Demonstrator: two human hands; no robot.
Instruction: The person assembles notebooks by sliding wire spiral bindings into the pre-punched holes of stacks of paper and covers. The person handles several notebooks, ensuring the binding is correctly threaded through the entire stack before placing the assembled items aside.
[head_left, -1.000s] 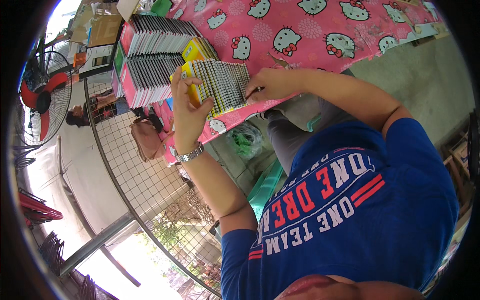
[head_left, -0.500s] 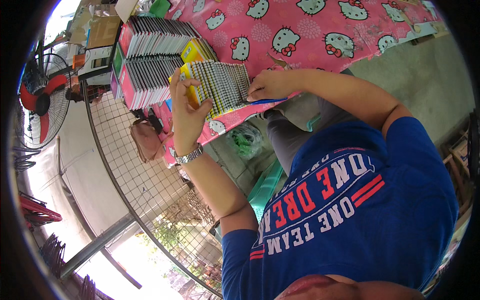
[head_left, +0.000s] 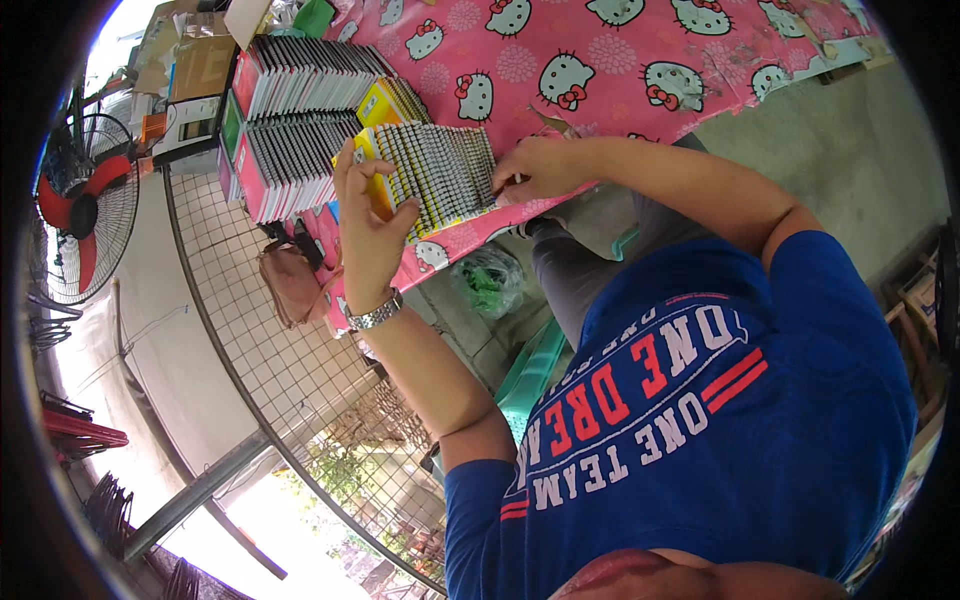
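A tightly packed row of spiral notebooks (head_left: 440,172) with a yellow cover at its left end lies along the near edge of the table. My left hand (head_left: 372,222) is curved round that left end, thumb at the near corner and fingers against the yellow cover. At the opposite end, my right hand (head_left: 540,168) has its fingers bent and pressed together on the last notebooks; its fingertips are partly hidden. Behind the row stand more yellow-covered notebooks (head_left: 385,103). To the left are two tall rows of dark-spiralled notebooks (head_left: 290,150) with pink covers.
A pink patterned cloth (head_left: 520,65) covers the table. Cardboard boxes (head_left: 200,68) sit at the far left, near a red-bladed fan (head_left: 80,215). A brown bag (head_left: 290,283) hangs by the wire mesh (head_left: 235,270). Below the table edge is a clear plastic bag with green contents (head_left: 488,282).
The flat blue cover that stuck out beneath my right hand no longer shows. My right hand stays at the row's right end, and my left hand has hardly moved.
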